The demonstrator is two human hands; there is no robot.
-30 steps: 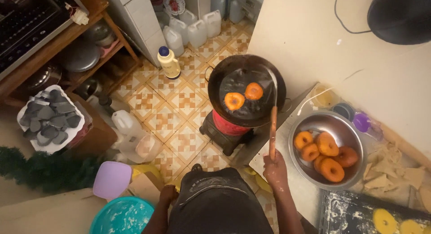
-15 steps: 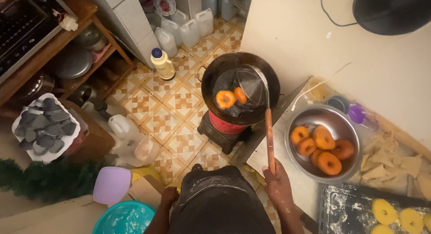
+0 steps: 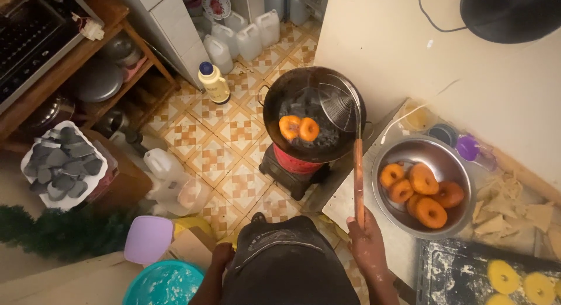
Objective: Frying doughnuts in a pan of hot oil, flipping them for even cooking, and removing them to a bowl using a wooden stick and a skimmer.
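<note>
My right hand (image 3: 367, 240) grips the wooden handle of a wire skimmer (image 3: 340, 104). Its mesh head hovers over the right side of a black frying pan (image 3: 314, 114) on a red stove (image 3: 295, 163). Two golden doughnuts (image 3: 298, 128) float in the dark oil, just left of the mesh. My left hand (image 3: 221, 255) hangs low by my dark apron, fingers hidden. To the right, a steel bowl (image 3: 450, 150) holds several fried doughnuts.
A floured black tray (image 3: 456, 276) with raw dough rings lies at bottom right. A yellow oil bottle (image 3: 213, 83) and white jugs (image 3: 241, 39) stand on the tiled floor. A bag of charcoal (image 3: 62, 164), a purple lid (image 3: 148, 239) and a teal basin (image 3: 165, 284) are at left.
The skimmer head has shifted right, off the doughnuts. The two doughnuts have drifted together at the pan's left side.
</note>
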